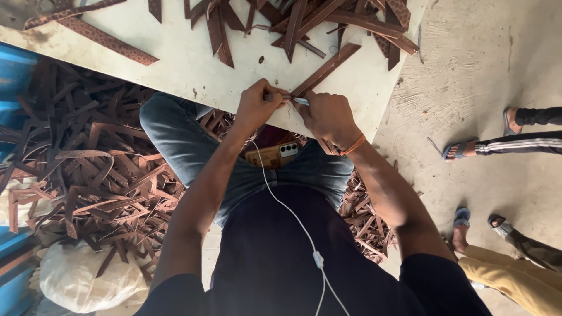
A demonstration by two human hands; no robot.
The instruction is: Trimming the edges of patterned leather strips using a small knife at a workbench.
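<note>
Both hands meet at the near edge of the pale surface [193,70], working on one end of a long brown leather strip [325,69] that runs diagonally away across the top. The left hand [257,105] is closed, its fingers pinching the strip's near end against the edge; the right hand [329,114] is also closed, gripping a small light-coloured tool [301,101] — it looks like a blade or snips, though too little of it shows to tell which — with its tip right at the left fingertips. That closeness is the main hazard: if the tool slips off the narrow strip, it would likely run straight into the pinching fingers. The strip itself lies mostly free on the surface, so a tug could swing its far end into the heap of loose strips [304,17] farther back and tangle it there. A white cable [293,216] hangs up the torso between the arms — a forearm could catch it in a quick motion. A phone [274,155] rests in the lap and might slide off onto the pile of offcuts [93,169] on the floor if the knees shift. Other people's sandalled feet [462,149] stand on the concrete at the right, well apart.
</note>
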